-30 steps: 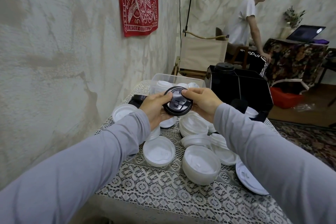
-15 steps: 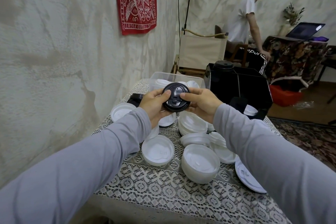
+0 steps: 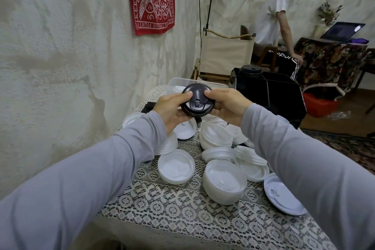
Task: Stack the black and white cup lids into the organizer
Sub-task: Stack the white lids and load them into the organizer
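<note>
Your left hand and right hand pinch the black lid by its rim. The organizer sits beyond, to the right, nearer your right hand.

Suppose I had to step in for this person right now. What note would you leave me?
Left hand and right hand: both grip one black lid, held above the table.
Organizer: far right on the table, with a black stack in its far-left slot.
Done: that black stack.
Left: this lid, then the many white lids lying loose on the table.
</note>
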Available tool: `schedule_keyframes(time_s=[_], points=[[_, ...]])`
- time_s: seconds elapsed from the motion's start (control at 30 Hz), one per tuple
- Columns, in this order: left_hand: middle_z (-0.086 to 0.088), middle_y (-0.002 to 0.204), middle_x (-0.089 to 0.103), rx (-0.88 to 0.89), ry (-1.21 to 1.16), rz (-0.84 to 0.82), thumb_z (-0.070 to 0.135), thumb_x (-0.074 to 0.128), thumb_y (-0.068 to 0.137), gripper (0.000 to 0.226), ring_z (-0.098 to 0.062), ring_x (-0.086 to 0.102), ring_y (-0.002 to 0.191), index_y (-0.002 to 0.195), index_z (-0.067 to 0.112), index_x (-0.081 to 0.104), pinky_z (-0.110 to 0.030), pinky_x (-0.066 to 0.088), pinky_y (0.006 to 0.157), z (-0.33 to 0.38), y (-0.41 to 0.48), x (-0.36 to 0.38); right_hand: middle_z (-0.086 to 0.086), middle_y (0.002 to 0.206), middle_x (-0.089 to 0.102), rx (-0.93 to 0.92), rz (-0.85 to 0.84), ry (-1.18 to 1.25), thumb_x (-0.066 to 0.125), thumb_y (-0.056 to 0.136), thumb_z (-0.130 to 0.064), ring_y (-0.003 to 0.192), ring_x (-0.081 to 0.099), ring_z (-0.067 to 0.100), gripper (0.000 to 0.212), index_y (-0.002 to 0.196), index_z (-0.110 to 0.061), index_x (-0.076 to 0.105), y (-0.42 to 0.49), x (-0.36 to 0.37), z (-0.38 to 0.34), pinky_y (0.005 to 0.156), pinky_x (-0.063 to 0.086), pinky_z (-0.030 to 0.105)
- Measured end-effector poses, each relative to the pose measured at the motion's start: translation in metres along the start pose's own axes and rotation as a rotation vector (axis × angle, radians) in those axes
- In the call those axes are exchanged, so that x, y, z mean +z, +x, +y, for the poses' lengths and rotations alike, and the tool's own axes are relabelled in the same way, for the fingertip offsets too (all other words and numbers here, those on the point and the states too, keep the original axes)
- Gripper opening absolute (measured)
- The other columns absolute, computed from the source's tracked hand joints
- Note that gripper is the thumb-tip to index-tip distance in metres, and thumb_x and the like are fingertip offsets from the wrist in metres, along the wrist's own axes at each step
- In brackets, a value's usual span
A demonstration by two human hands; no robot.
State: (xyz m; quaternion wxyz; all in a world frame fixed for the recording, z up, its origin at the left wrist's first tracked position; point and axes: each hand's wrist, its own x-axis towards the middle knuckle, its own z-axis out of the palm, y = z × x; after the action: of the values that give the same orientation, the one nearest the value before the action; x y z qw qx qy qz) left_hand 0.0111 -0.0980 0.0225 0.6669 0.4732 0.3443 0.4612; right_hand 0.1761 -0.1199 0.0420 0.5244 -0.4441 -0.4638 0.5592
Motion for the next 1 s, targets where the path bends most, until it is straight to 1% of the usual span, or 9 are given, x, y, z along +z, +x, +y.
schedule_keyframes(time_s=[0.1,0.23,0.33,0.4,0.47,0.57,0.67,0.8,1.0], points=[[-0.003,0.071,0.072,0.027,0.004,-0.002,0.013,0.059,0.091,0.008,-0.018,0.069,0.068,0.091,0.007,0.065,-0.031,0.059,0.067,0.004,0.005,0.000,0.006,0.080,0.072,-0.039,0.027,-0.061,0.059,0.089,-0.003,0.077,0.068,0.019,0.010,0.095,-0.005,0.065,0.007,0.000,-0.003,0.076,0.055,0.027],[-0.003,0.070,0.071,0.034,-0.007,0.026,0.013,0.059,0.091,0.008,-0.017,0.068,0.066,0.091,0.008,0.065,-0.028,0.058,0.062,0.006,0.011,-0.001,0.005,0.085,0.071,-0.052,0.028,-0.085,0.059,0.091,-0.010,0.080,0.066,0.018,0.011,0.098,-0.011,0.067,0.017,0.004,-0.002,0.082,0.052,0.030],[-0.007,0.082,0.069,0.055,-0.010,0.110,0.015,0.062,0.089,0.012,-0.022,0.067,0.077,0.097,0.006,0.064,-0.032,0.059,0.070,0.008,0.019,-0.009,0.006,0.084,0.066,-0.007,0.137,-0.239,0.055,0.095,-0.026,0.075,0.060,0.019,0.018,0.103,-0.014,0.066,0.031,0.001,-0.002,0.075,0.052,0.025],[-0.010,0.088,0.068,0.066,-0.015,0.193,0.015,0.064,0.088,0.019,-0.026,0.066,0.086,0.103,0.004,0.062,-0.038,0.057,0.078,0.009,0.026,-0.016,0.010,0.099,0.064,0.004,0.231,-0.663,0.054,0.095,-0.028,0.084,0.061,0.022,0.024,0.111,-0.012,0.061,0.050,-0.010,0.004,0.076,0.053,0.026],[-0.009,0.089,0.068,0.066,-0.013,0.235,0.016,0.063,0.089,0.021,-0.027,0.066,0.090,0.106,0.005,0.062,-0.037,0.056,0.079,0.009,0.030,-0.022,0.009,0.118,0.060,0.020,0.215,-1.165,0.060,0.090,-0.026,0.104,0.058,0.026,0.026,0.115,-0.017,0.063,0.067,-0.014,0.013,0.092,0.048,0.030],[-0.010,0.092,0.068,0.039,-0.023,0.244,0.015,0.062,0.089,0.011,-0.026,0.066,0.089,0.097,0.009,0.062,-0.035,0.057,0.075,0.005,0.033,-0.028,0.001,0.121,0.059,0.081,-0.001,-1.564,0.060,0.087,-0.016,0.108,0.056,0.023,0.036,0.122,-0.023,0.061,0.075,-0.001,0.026,0.088,0.043,0.024],[-0.013,0.097,0.067,0.016,-0.047,0.259,0.014,0.062,0.089,0.010,-0.027,0.066,0.091,0.098,0.008,0.061,-0.035,0.057,0.073,0.003,0.034,-0.032,0.002,0.125,0.058,0.155,-0.200,-1.874,0.059,0.086,-0.017,0.112,0.055,0.026,0.042,0.128,-0.022,0.057,0.080,0.016,0.037,0.091,0.046,0.032],[-0.011,0.095,0.066,-0.006,-0.047,0.269,0.014,0.062,0.089,0.007,-0.023,0.065,0.086,0.095,0.010,0.061,-0.032,0.055,0.066,0.001,0.035,-0.038,0.005,0.124,0.060,0.212,-0.204,-1.895,0.063,0.083,-0.016,0.111,0.057,0.028,0.041,0.124,-0.017,0.058,0.092,0.015,0.047,0.091,0.048,0.035],[-0.010,0.091,0.064,-0.037,-0.047,0.281,0.014,0.062,0.089,0.003,-0.023,0.063,0.084,0.089,0.011,0.060,-0.036,0.055,0.072,-0.001,0.036,-0.044,0.007,0.102,0.065,0.124,-0.110,-1.834,0.060,0.084,-0.017,0.085,0.054,0.026,0.019,0.101,-0.014,0.067,0.094,0.008,0.053,0.085,0.052,0.034]])
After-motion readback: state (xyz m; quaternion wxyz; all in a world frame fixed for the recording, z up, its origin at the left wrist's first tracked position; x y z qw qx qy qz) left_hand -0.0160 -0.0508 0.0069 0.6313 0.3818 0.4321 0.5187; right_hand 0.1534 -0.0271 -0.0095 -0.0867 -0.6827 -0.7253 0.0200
